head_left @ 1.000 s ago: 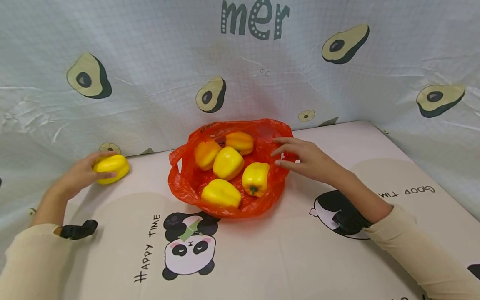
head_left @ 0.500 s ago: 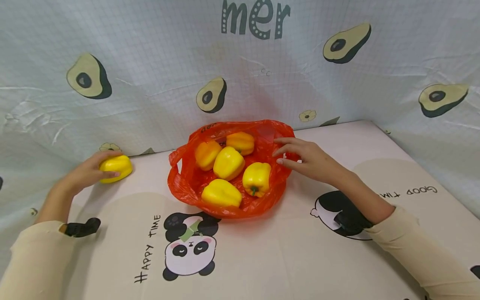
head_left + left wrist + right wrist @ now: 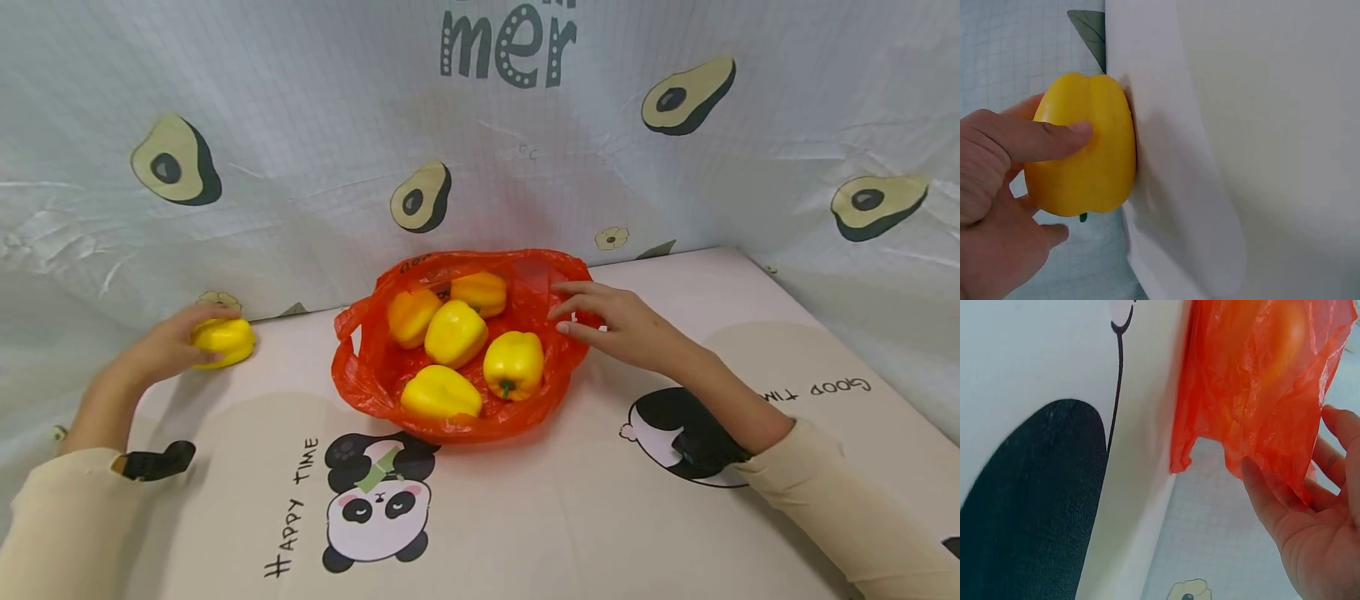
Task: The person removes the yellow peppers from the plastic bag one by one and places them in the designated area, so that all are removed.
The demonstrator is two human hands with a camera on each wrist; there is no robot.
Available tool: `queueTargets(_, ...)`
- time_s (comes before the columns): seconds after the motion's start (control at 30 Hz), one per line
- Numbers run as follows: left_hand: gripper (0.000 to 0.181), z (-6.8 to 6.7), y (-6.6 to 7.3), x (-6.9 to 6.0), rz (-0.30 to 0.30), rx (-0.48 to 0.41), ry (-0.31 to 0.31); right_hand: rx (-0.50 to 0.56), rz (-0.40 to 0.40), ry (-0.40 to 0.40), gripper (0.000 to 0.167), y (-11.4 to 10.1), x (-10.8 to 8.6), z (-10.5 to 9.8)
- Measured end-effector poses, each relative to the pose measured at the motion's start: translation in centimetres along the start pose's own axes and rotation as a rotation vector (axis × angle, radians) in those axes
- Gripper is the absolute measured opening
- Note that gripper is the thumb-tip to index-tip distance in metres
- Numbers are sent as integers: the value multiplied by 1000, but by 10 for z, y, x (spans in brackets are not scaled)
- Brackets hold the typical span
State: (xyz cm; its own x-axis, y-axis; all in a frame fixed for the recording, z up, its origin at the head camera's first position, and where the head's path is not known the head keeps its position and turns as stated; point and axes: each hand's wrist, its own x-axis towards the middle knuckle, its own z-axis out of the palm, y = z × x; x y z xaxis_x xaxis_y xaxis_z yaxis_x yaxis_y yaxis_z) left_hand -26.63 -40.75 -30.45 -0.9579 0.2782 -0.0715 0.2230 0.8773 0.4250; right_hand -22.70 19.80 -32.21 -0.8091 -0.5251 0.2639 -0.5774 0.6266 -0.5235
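Pepper (image 3: 1088, 172) sits gripped in the left hand (image 3: 168, 343); well right of those fingers (image 3: 212, 312), the bag (image 3: 517, 422) touches the loosely parted right hand (image 3: 621, 325).

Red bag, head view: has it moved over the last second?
No: the red bag keeps its place against the printed panda in front of it, with no clear shift either way.

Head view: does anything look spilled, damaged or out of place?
Nothing looks spilled or damaged. One yellow bell pepper is outside the red plastic bag that holds five others, but the left hand grips it, so it hardly seems odd.
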Motion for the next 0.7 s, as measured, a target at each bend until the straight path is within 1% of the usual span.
queueTargets(0.1, 60, 0, 7, 0, 42, 128, 21, -1, -6, 3, 24, 1, 0, 1)
queueTargets(0.2, 57, -2, 21, -1, 83, 215, 51, -1, -9, 5, 24, 1, 0, 2)
queueTargets(0.27, 54, -5, 34, -2, 127, 224, 86, -3, -8, 7, 24, 1, -1, 2)
queueTargets(0.4, 48, -12, 65, -6, 250, 251, 179, 2, -8, 2, 25, 1, -1, 2)
queueTargets(0.47, 48, -17, 81, -8, 309, 276, 212, 2, -13, 1, 24, -1, -2, 1)
queueTargets(0.6, 48, -22, 115, -11, 350, 293, 226, -4, -29, 7, 24, -4, -3, 0)
queueTargets(0.7, 49, -23, 141, -15, 369, 282, 230, -13, -38, 7, 24, -6, -2, 1)
